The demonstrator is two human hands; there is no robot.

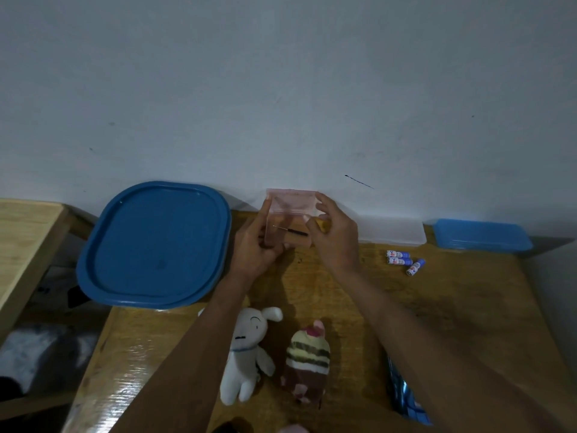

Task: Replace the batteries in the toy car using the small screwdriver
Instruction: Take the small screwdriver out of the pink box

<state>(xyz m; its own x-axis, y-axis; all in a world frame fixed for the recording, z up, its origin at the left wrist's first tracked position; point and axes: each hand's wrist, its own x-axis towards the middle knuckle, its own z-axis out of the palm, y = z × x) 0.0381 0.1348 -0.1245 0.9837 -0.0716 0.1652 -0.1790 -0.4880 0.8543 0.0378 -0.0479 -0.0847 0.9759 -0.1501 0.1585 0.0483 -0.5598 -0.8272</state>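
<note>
Screwdriver in clear pouch above wooden table.

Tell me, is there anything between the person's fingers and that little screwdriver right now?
Yes. The small screwdriver lies inside a clear pinkish plastic pouch, which the left hand and right hand hold up together above the table. The pouch's wall separates the fingers from the tool; whether its top is open cannot be told.

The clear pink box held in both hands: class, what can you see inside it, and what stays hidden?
Through the pink box shows a small screwdriver, thin metal tip and dark handle. The left hand and right hand cover its sides, so anything else inside cannot be seen.
</note>
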